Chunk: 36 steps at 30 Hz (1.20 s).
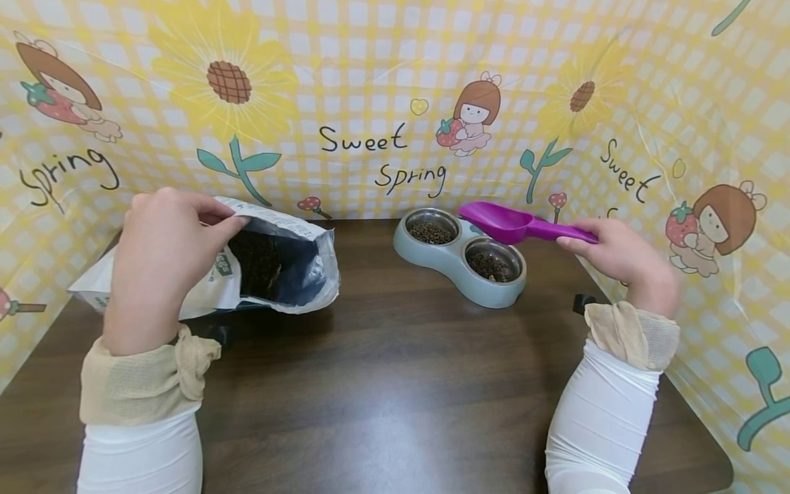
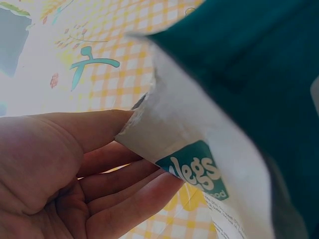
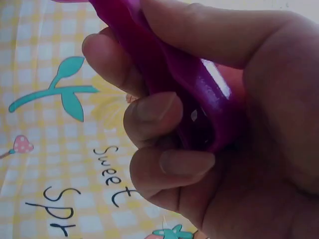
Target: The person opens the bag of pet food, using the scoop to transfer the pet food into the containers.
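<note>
My left hand (image 1: 169,257) pinches the upper edge of an opened pet food bag (image 1: 317,274) between thumb and fingers. The bag lies on its side, mouth facing right, with dark kibble (image 1: 256,264) inside. In the left wrist view, the thumb and index finger nip the bag's white edge (image 2: 164,114) beside a green label. My right hand (image 1: 623,257) grips the handle of a purple scoop (image 1: 506,223), fingers curled round it in the right wrist view. The scoop's head hangs over a pale blue double bowl (image 1: 447,267); both steel dishes hold brown kibble (image 1: 490,266).
Everything stands on a dark wood table (image 1: 370,384). A yellow checked cloth (image 1: 358,82) with flower and girl prints rises behind and at both sides, close to the bowl and the bag.
</note>
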Available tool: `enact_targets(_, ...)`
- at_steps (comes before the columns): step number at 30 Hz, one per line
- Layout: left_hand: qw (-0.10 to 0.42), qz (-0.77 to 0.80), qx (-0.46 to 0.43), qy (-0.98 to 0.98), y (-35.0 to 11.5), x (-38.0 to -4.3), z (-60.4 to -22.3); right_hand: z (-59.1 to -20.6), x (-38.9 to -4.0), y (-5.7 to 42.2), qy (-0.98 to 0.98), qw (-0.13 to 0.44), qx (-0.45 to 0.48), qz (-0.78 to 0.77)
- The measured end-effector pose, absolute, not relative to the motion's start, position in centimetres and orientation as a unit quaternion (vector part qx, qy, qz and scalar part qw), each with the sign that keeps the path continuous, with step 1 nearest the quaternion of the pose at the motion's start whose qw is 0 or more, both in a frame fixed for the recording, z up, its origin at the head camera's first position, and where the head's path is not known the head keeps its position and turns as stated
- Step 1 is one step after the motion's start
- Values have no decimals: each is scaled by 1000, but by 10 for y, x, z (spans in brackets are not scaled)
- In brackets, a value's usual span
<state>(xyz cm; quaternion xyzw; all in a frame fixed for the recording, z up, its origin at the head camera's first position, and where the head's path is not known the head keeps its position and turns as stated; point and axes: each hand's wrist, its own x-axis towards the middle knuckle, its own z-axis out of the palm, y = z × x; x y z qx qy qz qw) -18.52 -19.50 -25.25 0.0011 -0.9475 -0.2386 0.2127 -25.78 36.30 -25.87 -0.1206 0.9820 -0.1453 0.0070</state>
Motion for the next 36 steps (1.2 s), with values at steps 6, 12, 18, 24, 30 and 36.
enact_targets(6, 214, -237, 4, -948, -195, -185, -253, -257, -258, 352, 978, 10, -135, -157)
enact_targets(12, 216, -237, 3, -947, -195, -184, -253, -255, -257, 339, 974, 9, -157, -165)
enact_targets(18, 224, -237, 0, -945, -196, -184, -253, -251, -256, 324, 967, 19, -178, -181)
enact_targets(24, 227, -236, -3, -945, -196, -184, -253, -248, -250, 301, 952, 38, -217, -213)
enact_targets(30, 224, -234, 0, -946, -195, -185, -253, -243, -243, 275, 927, 76, -277, -242)
enact_targets(36, 222, -231, 2, -947, -195, -184, -253, -247, -244, 246, 905, 103, -331, -248)
